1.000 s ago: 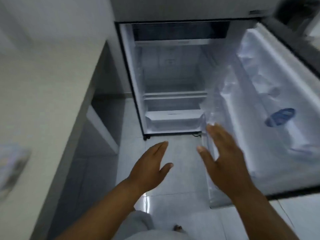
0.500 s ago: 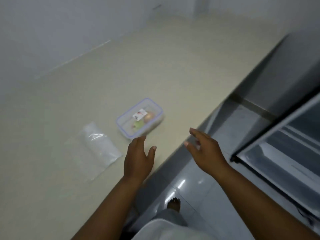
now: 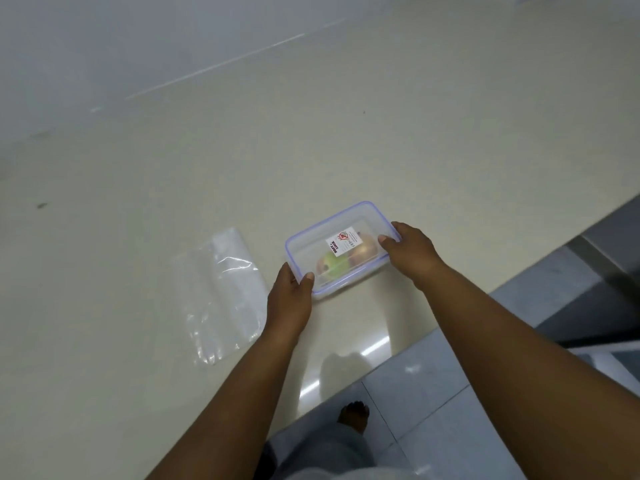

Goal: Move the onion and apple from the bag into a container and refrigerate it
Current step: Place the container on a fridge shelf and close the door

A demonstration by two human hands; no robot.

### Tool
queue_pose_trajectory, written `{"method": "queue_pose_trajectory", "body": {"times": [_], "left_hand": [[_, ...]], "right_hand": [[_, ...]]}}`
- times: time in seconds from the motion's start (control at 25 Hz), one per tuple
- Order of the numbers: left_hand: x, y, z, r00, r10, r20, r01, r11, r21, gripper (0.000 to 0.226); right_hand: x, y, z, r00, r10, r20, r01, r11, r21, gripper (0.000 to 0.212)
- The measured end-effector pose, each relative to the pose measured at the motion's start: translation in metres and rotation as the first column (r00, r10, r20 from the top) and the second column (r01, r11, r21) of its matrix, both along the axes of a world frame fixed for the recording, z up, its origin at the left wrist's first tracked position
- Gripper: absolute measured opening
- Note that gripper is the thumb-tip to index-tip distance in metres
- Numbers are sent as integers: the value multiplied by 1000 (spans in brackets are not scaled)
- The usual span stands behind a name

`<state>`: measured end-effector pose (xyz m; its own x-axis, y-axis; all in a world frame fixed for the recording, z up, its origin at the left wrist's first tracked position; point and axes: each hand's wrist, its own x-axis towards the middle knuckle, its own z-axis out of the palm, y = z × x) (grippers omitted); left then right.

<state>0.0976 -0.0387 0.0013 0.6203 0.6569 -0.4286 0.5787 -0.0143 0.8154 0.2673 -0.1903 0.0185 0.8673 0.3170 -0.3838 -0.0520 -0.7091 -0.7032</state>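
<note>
- Head view, grip: left hand (image 3: 289, 295) clamps the near-left corner of the container (image 3: 341, 249), thumb on the lid rim; right hand (image 3: 412, 252) clamps the far-right end, thumb on the lid.
- Contents: apple (image 3: 331, 265), green, and onion (image 3: 362, 253), brownish, side by side under the clear lid.
- Position: container resting on the counter (image 3: 415, 126), near its front edge.
- Adjacent: bag (image 3: 225, 292), flat and empty, just left of the left hand.
- Risk: lid may pop off in the lift if its latches are open; a tilted carry would roll the produce.
- Unclear: latch state; fingers under the container; fridge cut off at right.
</note>
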Motion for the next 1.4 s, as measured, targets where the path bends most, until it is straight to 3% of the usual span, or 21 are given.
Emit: {"method": "queue_pose_trajectory", "body": {"times": [0.08, 0.24, 0.56, 0.68, 0.88, 1.12, 1.28, 1.4], "left_hand": [[2, -4, 1, 998, 10, 58, -10, 1000, -9, 18], [4, -12, 19, 988, -59, 143, 60, 998, -2, 29], [20, -87, 43, 907, -367, 205, 378, 925, -16, 36], [30, -142, 44, 823, -543, 167, 554, 832, -29, 38], [49, -263, 31, 598, -777, 193, 799, 596, -78, 48], [68, -422, -9, 457, -877, 149, 888, 439, -139, 51], [90, -521, -48, 356, -923, 143, 929, 333, -161, 42], [114, -589, -94, 351, -925, 144, 928, 323, -184, 43]], "right_hand": [[1, -3, -3, 1000, -13, -18, 14, 998, 57, 34], [-15, -31, 1, 996, -89, 10, 86, 987, 138, 32], [-74, -155, 21, 904, -424, 60, 395, 880, 265, 16], [-104, -223, 20, 831, -555, 48, 526, 810, 260, 16], [-154, -344, 10, 639, -769, 18, 744, 624, 241, 20], [-191, -480, -33, 411, -911, 21, 894, 408, 187, 31], [-192, -563, -73, 280, -959, 40, 945, 283, 163, 21], [-175, -626, -114, 228, -971, 67, 959, 236, 160, 15]]}}
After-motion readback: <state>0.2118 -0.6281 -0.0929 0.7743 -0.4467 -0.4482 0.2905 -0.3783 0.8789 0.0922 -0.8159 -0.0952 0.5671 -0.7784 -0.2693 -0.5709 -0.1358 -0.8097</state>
